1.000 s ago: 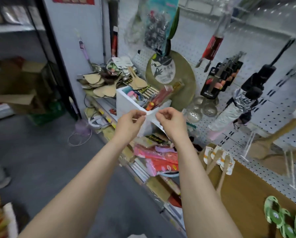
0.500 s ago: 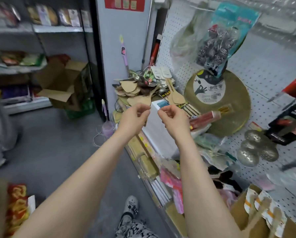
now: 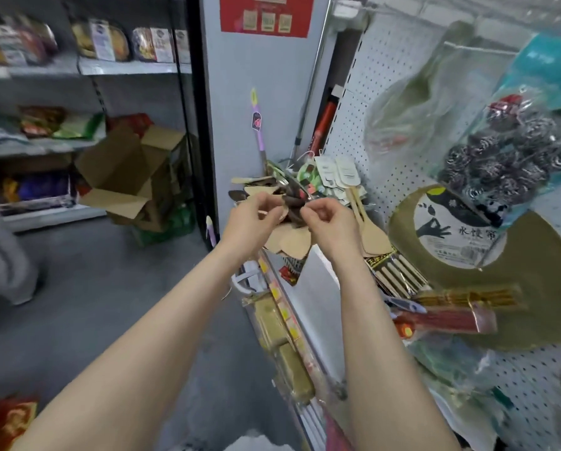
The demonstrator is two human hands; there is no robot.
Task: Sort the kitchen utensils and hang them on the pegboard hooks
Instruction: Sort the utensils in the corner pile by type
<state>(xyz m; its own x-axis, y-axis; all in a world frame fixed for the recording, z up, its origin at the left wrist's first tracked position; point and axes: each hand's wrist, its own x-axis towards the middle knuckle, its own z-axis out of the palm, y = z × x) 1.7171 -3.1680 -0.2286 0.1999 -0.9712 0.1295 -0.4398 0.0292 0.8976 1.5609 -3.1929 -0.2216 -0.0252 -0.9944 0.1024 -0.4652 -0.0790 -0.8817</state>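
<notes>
My left hand point(image 3: 256, 216) and right hand point(image 3: 329, 219) are raised close together, fingertips pinched at something small and thin that I cannot make out. Right behind them lies a heap of wooden spatulas point(image 3: 292, 242) and dark spoons with paper tags. A pale wooden spatula point(image 3: 372, 236) leans just right of my right hand. The white pegboard point(image 3: 354, 131) rises to the right, carrying a bag of steel scourers point(image 3: 513, 157) and a round bamboo mat point(image 3: 533, 288).
Packs of chopsticks point(image 3: 399, 275) and a red pack point(image 3: 445, 320) lie in a white box point(image 3: 318, 288) below my right forearm. An open cardboard box point(image 3: 132, 177) sits on the grey floor to the left, near stocked shelves point(image 3: 110, 66).
The view has swung left and up, away from the hanging tools. Both hands stayed pinched together and now sit in front of the spatula heap instead of the white box.
</notes>
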